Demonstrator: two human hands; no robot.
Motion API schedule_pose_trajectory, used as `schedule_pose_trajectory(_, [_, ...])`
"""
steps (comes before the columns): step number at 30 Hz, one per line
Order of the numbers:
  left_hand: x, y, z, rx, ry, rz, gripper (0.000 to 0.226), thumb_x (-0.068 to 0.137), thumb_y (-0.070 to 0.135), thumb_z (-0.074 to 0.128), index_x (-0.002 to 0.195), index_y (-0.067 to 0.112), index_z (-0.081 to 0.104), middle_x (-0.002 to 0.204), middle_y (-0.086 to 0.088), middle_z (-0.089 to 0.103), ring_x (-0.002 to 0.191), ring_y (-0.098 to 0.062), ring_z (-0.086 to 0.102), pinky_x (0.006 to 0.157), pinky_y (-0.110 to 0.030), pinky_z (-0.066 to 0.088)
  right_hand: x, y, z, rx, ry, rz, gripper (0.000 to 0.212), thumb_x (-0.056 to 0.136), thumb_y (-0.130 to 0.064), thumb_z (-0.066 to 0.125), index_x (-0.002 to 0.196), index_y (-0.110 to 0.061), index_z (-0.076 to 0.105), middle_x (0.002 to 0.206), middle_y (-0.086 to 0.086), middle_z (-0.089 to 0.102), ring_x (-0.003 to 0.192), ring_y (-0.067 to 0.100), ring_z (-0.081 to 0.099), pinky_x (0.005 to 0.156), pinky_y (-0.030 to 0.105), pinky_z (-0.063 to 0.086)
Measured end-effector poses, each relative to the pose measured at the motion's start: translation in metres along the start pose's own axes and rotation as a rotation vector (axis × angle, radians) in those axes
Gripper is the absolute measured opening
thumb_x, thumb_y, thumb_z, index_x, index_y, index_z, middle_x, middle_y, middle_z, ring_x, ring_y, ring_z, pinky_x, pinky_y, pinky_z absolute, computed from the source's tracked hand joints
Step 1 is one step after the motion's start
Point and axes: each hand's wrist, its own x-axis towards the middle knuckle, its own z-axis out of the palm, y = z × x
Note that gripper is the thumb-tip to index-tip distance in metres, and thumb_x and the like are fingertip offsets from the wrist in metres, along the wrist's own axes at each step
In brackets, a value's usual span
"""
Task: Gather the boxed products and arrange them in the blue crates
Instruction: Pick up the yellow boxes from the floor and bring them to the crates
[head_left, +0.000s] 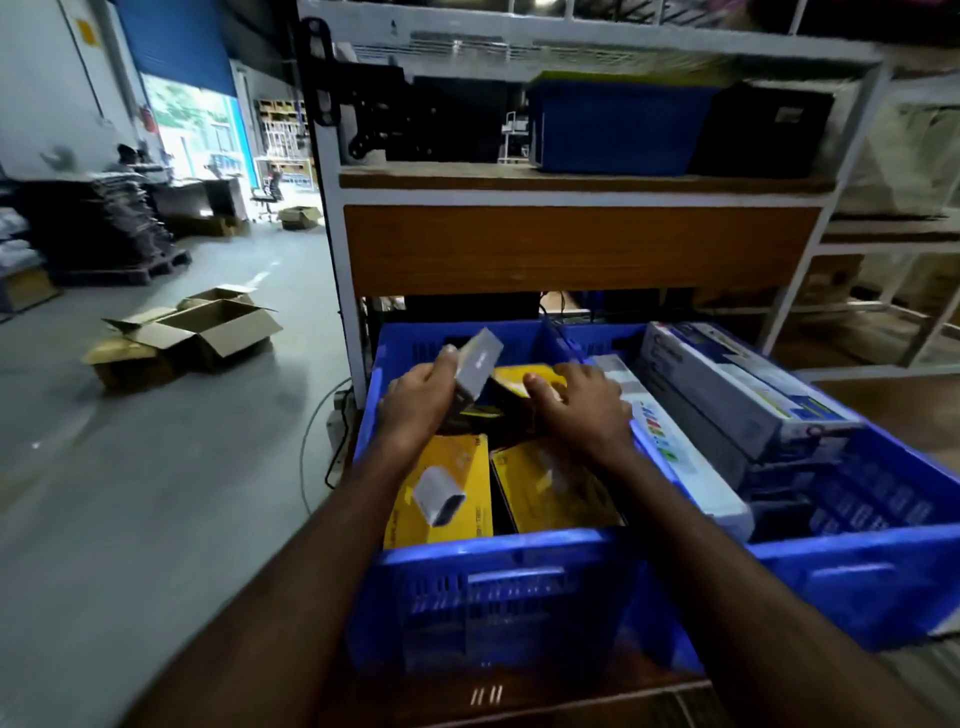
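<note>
Crates side by side in front of the person, both blue plastic w/ slotted walls. Left crate (498, 587) holds the yellow product boxes: one near-left (441, 493) w/ a white device pictured on its face, a second yellow box (556, 491) just beside it on the right, and a third yellow box (524, 376) further back. Left hand (421, 400) is above that crate, fingers wrapped round a small grey box (478, 366), tilted, its upper end pointing away toward the far wall of the crate. Right hand (582, 402) is loose, fingers spread, palm down, resting on the far yellow box; not gripping anything as far as I can see. Right crate (857, 582) has long white/grey cartons: one white carton (675, 457) w/ coloured squares lying along the shared wall, a bigger long carton (737, 384) stacked at an angle behind it. Front right part of that crate shows bare floor. Behind, a white metal rack (332, 208) w/ wood shelves, another blue bin (618, 135) on the upper shelf. Open cardboard cartons (208, 332) on the grey floor off to the left.
</note>
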Motion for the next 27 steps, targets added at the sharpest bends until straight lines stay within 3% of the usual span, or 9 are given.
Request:
schedule_pose_trajectory(3, [0.002, -0.001, 0.008, 0.054, 0.087, 0.069, 0.069, 0.084, 0.073, 0.025, 0.087, 0.016, 0.064, 0.099, -0.012, 0.068, 0.100, -0.034, 0.059, 0.091, -0.044, 0.047, 0.008, 0.005, 0.010, 0.106, 0.005, -0.052, 0.075, 0.082, -0.072, 0.029, 0.125, -0.017, 0.058, 0.130, 0.010, 0.053, 0.123, 0.031, 0.046, 0.098, 0.047, 0.041])
schedule_pose_trajectory(5, [0.003, -0.008, 0.013, 0.090, 0.113, 0.135, 0.066, 0.084, 0.069, 0.030, 0.096, 0.017, 0.070, 0.099, -0.011, 0.069, 0.100, -0.034, 0.061, 0.088, -0.046, 0.049, 0.009, 0.010, 0.012, 0.155, 0.026, -0.078, 0.077, 0.082, -0.070, 0.029, 0.125, -0.013, 0.057, 0.130, 0.012, 0.053, 0.123, 0.030, 0.046, 0.098, 0.043, 0.041])
schedule_pose_trajectory(9, [0.001, -0.014, 0.019, 0.226, 0.099, 0.225, 0.055, 0.086, 0.052, 0.042, 0.125, 0.020, 0.063, 0.123, -0.010, 0.063, 0.112, -0.031, 0.058, 0.094, -0.045, 0.049, 0.009, 0.017, 0.009, 0.247, 0.032, -0.072, 0.060, 0.085, -0.052, 0.045, 0.126, -0.009, 0.057, 0.132, 0.015, 0.050, 0.127, 0.030, 0.044, 0.102, 0.042, 0.041])
schedule_pose_trajectory(12, [0.003, -0.018, 0.022, 0.267, 0.114, 0.218, 0.050, 0.088, 0.049, 0.047, 0.129, 0.022, 0.060, 0.127, -0.009, 0.060, 0.114, -0.031, 0.055, 0.093, -0.047, 0.050, 0.010, 0.020, 0.011, 0.256, 0.022, -0.079, 0.047, 0.091, -0.035, 0.057, 0.128, -0.007, 0.055, 0.131, 0.015, 0.050, 0.124, 0.027, 0.047, 0.099, 0.029, 0.039])
schedule_pose_trajectory(15, [0.001, -0.022, 0.023, 0.283, 0.110, 0.223, 0.049, 0.087, 0.047, 0.047, 0.127, 0.022, 0.060, 0.127, -0.008, 0.059, 0.115, -0.030, 0.054, 0.093, -0.047, 0.051, 0.006, 0.019, 0.013, 0.251, -0.024, -0.116, 0.047, 0.094, -0.027, 0.058, 0.135, -0.006, 0.048, 0.133, 0.012, 0.046, 0.121, 0.022, 0.047, 0.089, 0.017, 0.034])
schedule_pose_trajectory(22, [-0.015, -0.015, 0.021, 0.281, 0.101, 0.272, 0.039, 0.093, 0.034, 0.052, 0.128, 0.018, 0.058, 0.131, -0.008, 0.056, 0.120, -0.028, 0.050, 0.096, -0.047, 0.049, 0.000, 0.016, 0.013, 0.275, 0.055, -0.162, 0.050, 0.092, -0.029, 0.061, 0.135, -0.007, 0.049, 0.131, 0.011, 0.048, 0.119, 0.021, 0.048, 0.095, 0.027, 0.039])
schedule_pose_trajectory(27, [-0.045, -0.010, 0.006, 0.229, 0.056, 0.339, 0.045, 0.089, 0.039, 0.048, 0.125, 0.016, 0.061, 0.127, -0.008, 0.059, 0.119, -0.026, 0.053, 0.100, -0.048, 0.045, -0.028, -0.002, 0.006, 0.328, 0.084, -0.208, 0.050, 0.089, -0.036, 0.061, 0.131, -0.009, 0.052, 0.129, 0.010, 0.053, 0.121, 0.023, 0.049, 0.099, 0.036, 0.043])
